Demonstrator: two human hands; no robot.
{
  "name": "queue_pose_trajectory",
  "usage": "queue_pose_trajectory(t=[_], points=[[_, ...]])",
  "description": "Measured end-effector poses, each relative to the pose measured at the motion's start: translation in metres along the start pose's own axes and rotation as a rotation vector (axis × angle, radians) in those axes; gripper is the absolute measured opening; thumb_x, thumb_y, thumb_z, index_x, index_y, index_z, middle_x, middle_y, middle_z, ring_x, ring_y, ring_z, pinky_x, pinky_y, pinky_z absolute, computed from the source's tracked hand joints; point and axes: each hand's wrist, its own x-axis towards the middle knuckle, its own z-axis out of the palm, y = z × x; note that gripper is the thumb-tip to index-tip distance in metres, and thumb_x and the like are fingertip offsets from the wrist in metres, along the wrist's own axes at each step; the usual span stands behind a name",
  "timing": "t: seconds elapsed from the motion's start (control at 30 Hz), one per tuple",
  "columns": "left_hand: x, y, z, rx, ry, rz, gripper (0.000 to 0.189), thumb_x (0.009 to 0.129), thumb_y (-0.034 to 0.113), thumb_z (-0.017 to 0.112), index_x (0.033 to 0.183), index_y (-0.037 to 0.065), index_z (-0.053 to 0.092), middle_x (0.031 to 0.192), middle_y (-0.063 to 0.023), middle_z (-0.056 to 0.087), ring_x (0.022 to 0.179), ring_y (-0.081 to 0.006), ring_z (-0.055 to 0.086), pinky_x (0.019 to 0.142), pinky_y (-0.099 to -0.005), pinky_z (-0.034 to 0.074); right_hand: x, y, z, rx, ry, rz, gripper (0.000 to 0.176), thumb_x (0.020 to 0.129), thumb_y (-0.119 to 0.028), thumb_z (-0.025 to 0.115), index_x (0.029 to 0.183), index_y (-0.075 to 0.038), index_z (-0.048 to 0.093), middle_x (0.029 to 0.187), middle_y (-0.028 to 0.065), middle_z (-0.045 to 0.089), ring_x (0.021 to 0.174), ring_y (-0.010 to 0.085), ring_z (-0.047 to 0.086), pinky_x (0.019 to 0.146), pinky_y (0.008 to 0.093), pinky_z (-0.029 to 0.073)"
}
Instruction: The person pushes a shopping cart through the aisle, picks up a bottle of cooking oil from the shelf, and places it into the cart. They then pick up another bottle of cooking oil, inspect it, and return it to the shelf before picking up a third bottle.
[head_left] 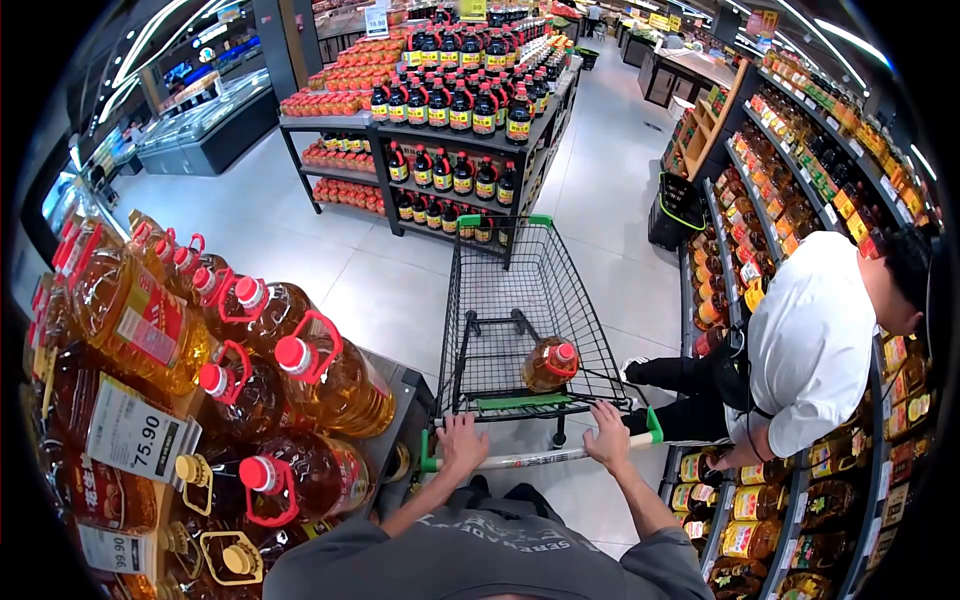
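Observation:
A shopping cart (590, 330) of dark wire with green trim stands in front of me. My left hand (463, 443) is closed over the left part of the cart handle (535, 459). Farther right on the same bar, my right hand (607, 437) grips it too. Between my hands the pale bar shows some printed marks. Inside the cart, near its handle end, a bottle of amber cooking oil (547, 368) with a red cap stands upright.
Large oil bottles (345, 385) with red handles crowd the display at left, beside a price sign (140, 430). Ahead is a rack of dark bottles (460, 105). At right, a person in a white shirt (810, 330) bends toward oil shelves (745, 505), near a black bin (677, 210).

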Motion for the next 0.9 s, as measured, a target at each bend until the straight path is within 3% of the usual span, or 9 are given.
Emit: queue_pose_trajectory(t=[0.57, 0.9], points=[[0.067, 0.061, 0.029, -0.089, 0.049, -0.293, 0.052, 0.075, 0.029, 0.068, 0.120, 0.007, 0.053, 0.115, -0.0141, 0.052, 0.117, -0.0323, 0.040, 0.091, -0.0500, 0.031, 0.171, 0.072, 0.004, 0.123, -0.121, -0.326, 0.047, 0.067, -0.011, 0.061, 0.113, 0.000, 0.062, 0.129, 0.0160, 0.057, 0.124, 0.0329, 0.049, 0.100, 0.0416, 0.045], [0.136, 0.099, 0.061, -0.131, 0.133, -0.519, 0.059, 0.072, 0.029, 0.068, 0.124, 0.009, 0.050, 0.116, -0.0158, 0.049, 0.116, -0.0338, 0.039, 0.092, -0.0495, 0.031, 0.306, 0.104, 0.026, 0.161, -0.195, -0.497, 0.047, 0.070, -0.016, 0.060, 0.115, -0.003, 0.062, 0.128, 0.0110, 0.058, 0.125, 0.0271, 0.050, 0.096, 0.0401, 0.049]])
